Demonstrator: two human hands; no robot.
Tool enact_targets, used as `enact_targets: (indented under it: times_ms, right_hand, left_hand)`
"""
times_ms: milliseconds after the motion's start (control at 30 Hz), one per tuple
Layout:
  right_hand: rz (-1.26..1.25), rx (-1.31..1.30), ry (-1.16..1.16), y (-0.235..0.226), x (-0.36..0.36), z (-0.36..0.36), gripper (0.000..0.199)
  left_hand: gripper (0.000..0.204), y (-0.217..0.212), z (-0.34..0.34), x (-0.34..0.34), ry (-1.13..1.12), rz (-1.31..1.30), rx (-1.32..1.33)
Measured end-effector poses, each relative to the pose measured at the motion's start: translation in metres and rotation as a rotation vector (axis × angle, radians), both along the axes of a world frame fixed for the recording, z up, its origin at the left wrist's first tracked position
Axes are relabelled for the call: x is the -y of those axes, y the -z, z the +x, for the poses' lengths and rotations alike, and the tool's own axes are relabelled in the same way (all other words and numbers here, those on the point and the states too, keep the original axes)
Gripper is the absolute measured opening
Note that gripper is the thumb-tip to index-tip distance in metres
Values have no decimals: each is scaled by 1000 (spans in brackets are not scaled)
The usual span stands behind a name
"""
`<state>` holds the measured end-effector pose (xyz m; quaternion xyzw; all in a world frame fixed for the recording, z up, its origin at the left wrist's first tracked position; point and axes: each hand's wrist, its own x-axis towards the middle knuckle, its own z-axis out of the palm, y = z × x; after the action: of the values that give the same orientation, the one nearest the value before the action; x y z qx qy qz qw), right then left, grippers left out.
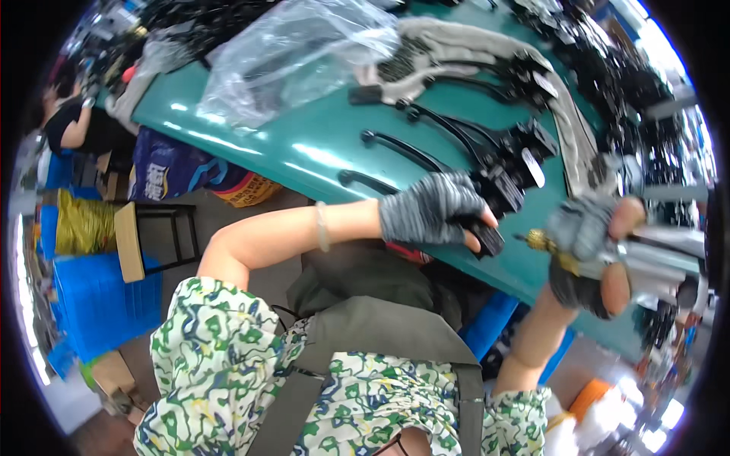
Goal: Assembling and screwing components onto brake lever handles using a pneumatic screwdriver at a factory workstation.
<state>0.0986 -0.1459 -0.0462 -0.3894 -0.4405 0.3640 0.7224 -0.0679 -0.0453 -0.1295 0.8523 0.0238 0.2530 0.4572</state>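
Observation:
My left hand (439, 209), in a grey striped fingerless glove, is closed on a black lever assembly (489, 239) near the front edge of the green table. The glove hides part of it. My right hand (587, 254), gloved the same way and slightly blurred, grips a silver power screwdriver (661, 266). Its brass-coloured nose (538, 240) points left toward the black part, apart from it. Just beyond my left hand, several more black lever assemblies (456, 140) lie side by side, their long arms reaching left and their blocky ends at the right.
A crumpled clear plastic bag (289, 61) and a grey cloth (464, 38) lie on the green table (251, 137). Dark parts are heaped along its far side. A stool (131, 242) and blue bins (106, 304) stand at left. Another person (68, 121) is at the far left.

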Motion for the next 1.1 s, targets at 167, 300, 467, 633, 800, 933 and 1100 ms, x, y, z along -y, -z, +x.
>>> enact_targets:
  times_ms: [167,300,467,633,800,933,1100]
  right_hand:
    - [-32,192,276,22,29,60,55]
    - [-201,253,476,38,26,95,50]
    - [-316,450,565,25,34,123,44]
    - [-26,1094,563,17,5,102,55]
    - [-450,1829,-36,56,-202,78,66]
    - [-507,2068,-44,51,-224,78,40]
    - [-626,1779,-4,41,-238,110,39]
  left_hand:
    - [82,-19,-18,-7,4,353,-8]
    - [111,-33,-23,-56,-74,698,-233]
    - [113,-34,-2,-92,35,837,-495]
    - [99,-44,23,-93,118,703,-575]
    - [69,2,22,-89,-103,925,-542]
    - [62,-18,50,-84,-52,878,-768]
    - [56,-33,59,-98,21,723,-920]
